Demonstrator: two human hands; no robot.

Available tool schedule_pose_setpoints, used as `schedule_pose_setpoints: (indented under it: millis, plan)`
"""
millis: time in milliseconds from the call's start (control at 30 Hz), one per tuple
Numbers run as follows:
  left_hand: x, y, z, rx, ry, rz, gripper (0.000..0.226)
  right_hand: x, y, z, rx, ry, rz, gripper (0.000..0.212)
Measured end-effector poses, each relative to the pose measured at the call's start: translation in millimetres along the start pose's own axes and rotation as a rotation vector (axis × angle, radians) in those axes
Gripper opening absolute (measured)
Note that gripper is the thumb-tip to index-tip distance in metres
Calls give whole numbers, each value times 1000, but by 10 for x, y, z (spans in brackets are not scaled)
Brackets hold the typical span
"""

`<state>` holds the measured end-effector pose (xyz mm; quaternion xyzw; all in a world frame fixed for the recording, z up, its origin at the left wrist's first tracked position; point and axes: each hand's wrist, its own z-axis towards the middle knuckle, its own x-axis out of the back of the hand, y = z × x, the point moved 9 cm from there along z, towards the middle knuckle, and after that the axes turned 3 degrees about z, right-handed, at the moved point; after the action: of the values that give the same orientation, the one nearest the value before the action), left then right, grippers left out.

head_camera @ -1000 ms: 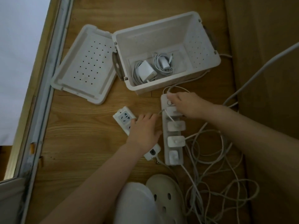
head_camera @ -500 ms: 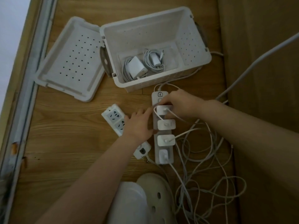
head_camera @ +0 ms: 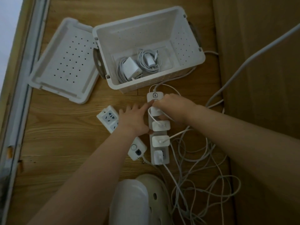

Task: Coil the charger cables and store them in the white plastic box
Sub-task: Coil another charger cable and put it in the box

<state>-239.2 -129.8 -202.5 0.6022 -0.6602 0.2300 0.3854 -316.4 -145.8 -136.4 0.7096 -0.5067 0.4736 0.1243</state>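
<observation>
Wooden floor boards [head_camera: 65, 143] lie under everything. At the far side sits the open white plastic box [head_camera: 188, 62], with two coiled white chargers [head_camera: 131, 67] already in it, and its white lid with holes [head_camera: 65, 62] lies flat to its left. Near it lies a long white power strip [head_camera: 155, 96] with four square white charger plugs in a row. The left hand [head_camera: 134, 120] is spread flat, one finger touching the strip. The right hand [head_camera: 175, 108] curls round the farthest charger plug [head_camera: 155, 111]. To the right, loose white cables [head_camera: 206, 143] lie in a tangle on the floor.
</observation>
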Motion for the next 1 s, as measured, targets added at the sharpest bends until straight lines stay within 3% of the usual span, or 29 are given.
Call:
schedule_pose_setpoints:
  millis: [267, 600, 700, 767, 833, 900, 1000]
  plan:
    - [1, 2, -23, 19, -28, 33, 104, 269, 43, -183, 55, 81, -13, 39]
    - [-43, 43, -29, -30, -40, 34, 101, 576, 39, -323, 79, 324, 169, 33]
    - [66, 40, -60, -72, 29, -69, 74, 791, -7, -342, 86, 368, 183, 35]
    - [313, -33, -122, -71, 222, -285, 41, 931, -52, -356, 109, 407, 181, 40]
    - [608, -217, -294, 23, 386, -657, 25, 1043, -110, -347, 125, 455, 126, 40]
    - [779, -300, -488, 110, 334, -1084, 33, 1131, -201, -298, 142, 491, 70, 39]
    - [1024, -149, -774, 53, 115, -1672, 58, 1264, -433, -277, 169, 526, 142, 42]
